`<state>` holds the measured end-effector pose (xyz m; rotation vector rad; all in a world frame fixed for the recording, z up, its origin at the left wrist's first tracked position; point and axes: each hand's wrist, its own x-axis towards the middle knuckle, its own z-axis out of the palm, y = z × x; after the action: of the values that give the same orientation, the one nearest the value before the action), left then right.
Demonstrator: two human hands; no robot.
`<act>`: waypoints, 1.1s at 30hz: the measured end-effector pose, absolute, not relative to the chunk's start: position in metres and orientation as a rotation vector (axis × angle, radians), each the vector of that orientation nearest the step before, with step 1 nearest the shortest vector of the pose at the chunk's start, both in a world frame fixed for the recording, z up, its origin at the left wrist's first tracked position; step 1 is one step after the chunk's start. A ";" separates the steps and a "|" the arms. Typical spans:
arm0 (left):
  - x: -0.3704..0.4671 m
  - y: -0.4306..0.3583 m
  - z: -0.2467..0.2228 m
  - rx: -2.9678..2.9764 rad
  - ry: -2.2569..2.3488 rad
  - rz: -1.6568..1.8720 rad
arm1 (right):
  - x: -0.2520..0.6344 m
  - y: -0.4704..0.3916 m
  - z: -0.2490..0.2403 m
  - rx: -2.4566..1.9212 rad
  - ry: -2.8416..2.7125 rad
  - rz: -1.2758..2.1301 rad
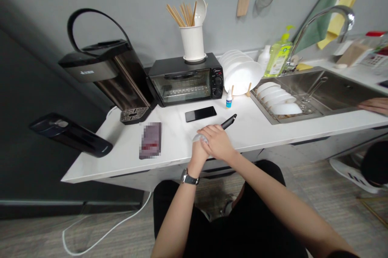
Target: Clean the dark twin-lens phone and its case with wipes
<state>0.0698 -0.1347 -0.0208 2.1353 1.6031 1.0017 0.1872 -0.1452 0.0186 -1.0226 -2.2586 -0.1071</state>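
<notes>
My right hand (218, 141) lies folded over my left hand (199, 149) at the counter's front edge, its fingers closed around it. Most of the left hand's fingers are hidden underneath, and a dark watch sits on that wrist. Just behind the hands is a utensil that looks like a knife, with a black handle (229, 121) sticking out to the right and a pale grey end (197, 137) showing at the left. Its middle is covered, so I cannot tell whether a hand grips it. A black phone (201, 114) lies flat beyond, near a small white bottle (228, 99).
A toaster oven (186, 82) carries a utensil holder (193, 42). Left stand a drinks machine (115, 72), a tilted-looking dark flask (72, 135) and a blurred-out packet (150, 140). Right are plates (242, 76), bowls (285, 108), a sink (329, 100) and another person's hand (374, 105).
</notes>
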 end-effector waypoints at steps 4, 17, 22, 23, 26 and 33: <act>0.071 -0.139 -0.006 2.037 1.451 1.066 | 0.241 -0.109 0.016 -1.165 -2.174 -0.171; 0.072 -0.133 -0.015 2.045 1.611 0.937 | 0.198 -0.141 0.024 -0.974 -2.241 -0.020; 0.070 -0.134 -0.015 2.058 1.613 0.919 | 0.205 -0.139 0.025 -0.972 -2.353 -0.080; 0.070 -0.135 -0.013 2.059 1.576 0.957 | 0.217 -0.131 0.025 -1.013 -2.339 -0.109; 0.071 -0.138 -0.008 2.033 1.436 1.088 | 0.257 -0.105 0.025 -1.230 -2.252 -0.174; 0.073 -0.138 -0.006 1.988 1.455 1.116 | 0.259 -0.095 0.028 -1.340 -2.121 -0.176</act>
<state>0.0728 -0.1377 -0.0056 1.9878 1.4551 1.1161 0.2589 -0.0950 0.0283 -1.3404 -2.1214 -0.1761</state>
